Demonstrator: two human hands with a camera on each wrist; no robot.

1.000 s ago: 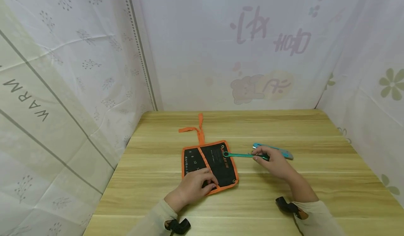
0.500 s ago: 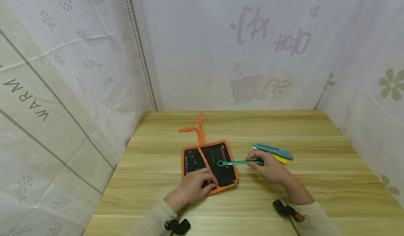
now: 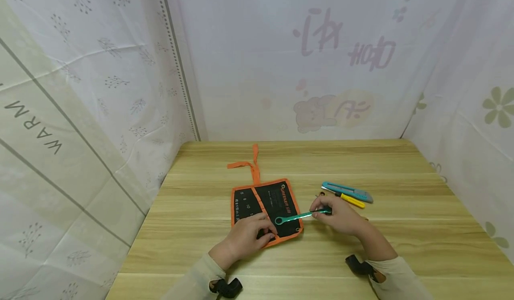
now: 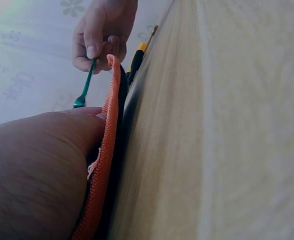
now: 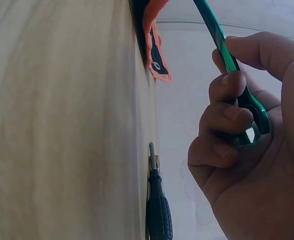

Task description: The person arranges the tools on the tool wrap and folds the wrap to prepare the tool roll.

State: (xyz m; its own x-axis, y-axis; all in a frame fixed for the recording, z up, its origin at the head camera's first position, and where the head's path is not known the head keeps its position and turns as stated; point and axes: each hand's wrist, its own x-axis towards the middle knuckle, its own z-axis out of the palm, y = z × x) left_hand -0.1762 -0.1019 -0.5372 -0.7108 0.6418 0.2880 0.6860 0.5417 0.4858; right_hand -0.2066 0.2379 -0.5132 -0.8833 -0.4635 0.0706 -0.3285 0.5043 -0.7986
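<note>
My right hand (image 3: 337,214) grips a green combination wrench (image 3: 297,217) near its open end, thumb and fingers curled round the shank. The ring end points left and overlaps the pouch in the head view. In the right wrist view the open jaw of the wrench (image 5: 259,120) lies against the palm. A black tool pouch (image 3: 277,202) with orange edging and printed size numbers lies flat on the table. My left hand (image 3: 249,235) pinches the pouch at its near pocket edge, thumb and fingers curled. In the left wrist view the orange edging (image 4: 107,130) stands up beside that hand.
Behind my right hand lie a turquoise utility knife (image 3: 348,191) and a yellow-and-black screwdriver (image 3: 353,200), close together. Orange tie straps (image 3: 255,166) stretch from the pouch toward the back of the wooden table (image 3: 201,166). Printed curtains (image 3: 257,68) surround the table.
My right hand has moved left and toward me with the wrench, its ring end lowering over the pouch toward my left hand. The screwdriver has come into view. My left hand stays still.
</note>
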